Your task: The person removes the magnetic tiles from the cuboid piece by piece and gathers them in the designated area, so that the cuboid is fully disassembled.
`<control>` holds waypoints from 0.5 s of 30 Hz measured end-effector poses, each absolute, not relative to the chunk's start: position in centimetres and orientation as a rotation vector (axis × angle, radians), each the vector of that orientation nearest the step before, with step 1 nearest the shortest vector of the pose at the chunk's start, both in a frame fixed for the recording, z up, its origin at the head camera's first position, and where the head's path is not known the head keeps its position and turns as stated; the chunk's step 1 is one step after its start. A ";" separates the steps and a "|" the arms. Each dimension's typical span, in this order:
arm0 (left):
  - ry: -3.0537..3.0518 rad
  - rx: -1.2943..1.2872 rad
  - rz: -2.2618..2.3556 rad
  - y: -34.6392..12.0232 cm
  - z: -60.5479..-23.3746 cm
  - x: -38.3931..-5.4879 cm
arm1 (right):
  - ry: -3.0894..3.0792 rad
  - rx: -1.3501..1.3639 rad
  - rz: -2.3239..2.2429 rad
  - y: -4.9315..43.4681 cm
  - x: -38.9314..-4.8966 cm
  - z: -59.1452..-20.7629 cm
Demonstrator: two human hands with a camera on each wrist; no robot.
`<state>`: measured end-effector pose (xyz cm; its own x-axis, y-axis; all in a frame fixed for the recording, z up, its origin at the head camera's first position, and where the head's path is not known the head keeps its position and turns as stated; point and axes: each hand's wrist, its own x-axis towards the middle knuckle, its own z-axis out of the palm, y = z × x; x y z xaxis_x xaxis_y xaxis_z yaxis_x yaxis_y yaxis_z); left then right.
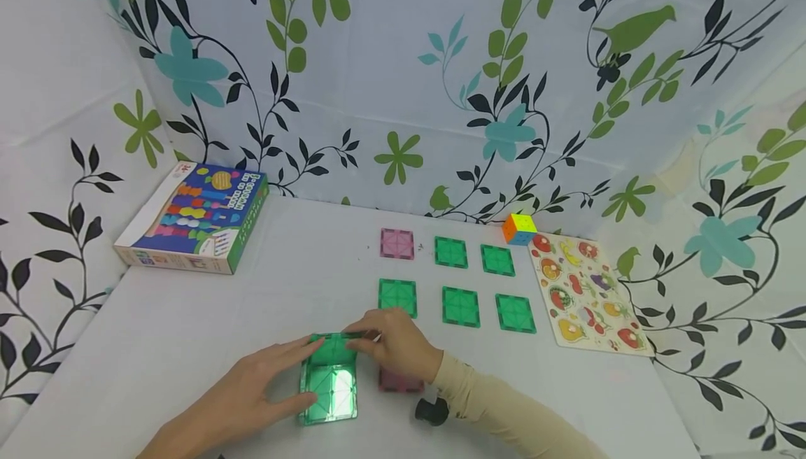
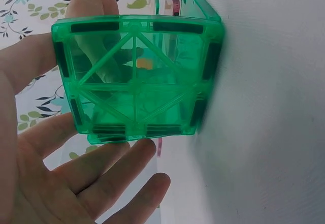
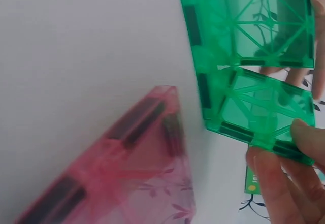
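Note:
Green see-through magnetic tiles stand joined as a small box-like shape near the front of the white table. Beside its left wall is my left hand, its fingers extended and touching the tiles; the thumb lies along the near part and the index finger reaches the far edge. My right hand pinches a green magnetic tile between thumb and fingers at the far right corner of the shape. This tile slants against the standing ones. A pink magnetic tile lies just under the right wrist, partly hidden by it.
Behind the right hand lie several green tiles and one pink tile, in two rows. A puzzle cube and a fruit picture board are at the right. At the back left lies a toy box. Patterned cloth hangs behind.

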<state>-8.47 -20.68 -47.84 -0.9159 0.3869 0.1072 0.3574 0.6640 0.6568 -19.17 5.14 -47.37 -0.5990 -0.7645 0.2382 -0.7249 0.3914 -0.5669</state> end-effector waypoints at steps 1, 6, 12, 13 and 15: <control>2.827 0.638 1.098 -20.7 -47.8 -8.5 | 2.568 -1.353 -0.999 5.1 -19.2 -47.3; 2.839 0.668 1.066 -20.9 -47.8 -8.4 | 2.566 -1.265 -0.993 5.0 -19.2 -46.8; 2.854 0.634 1.022 -21.1 -47.6 -8.5 | 2.604 -1.213 -1.001 4.7 -19.1 -46.6; 2.852 0.625 1.016 -21.1 -47.5 -8.5 | 2.612 -1.210 -1.005 4.6 -19.1 -46.6; 2.847 0.612 1.008 -21.1 -47.4 -8.6 | 2.625 -1.207 -1.011 4.6 -19.1 -46.8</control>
<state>-8.56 -21.13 -47.42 -0.9195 0.3861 0.0744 0.3469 0.7076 0.6156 -19.06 4.61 -46.76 -0.6863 -0.7018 0.1910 -0.6487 0.4719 -0.5971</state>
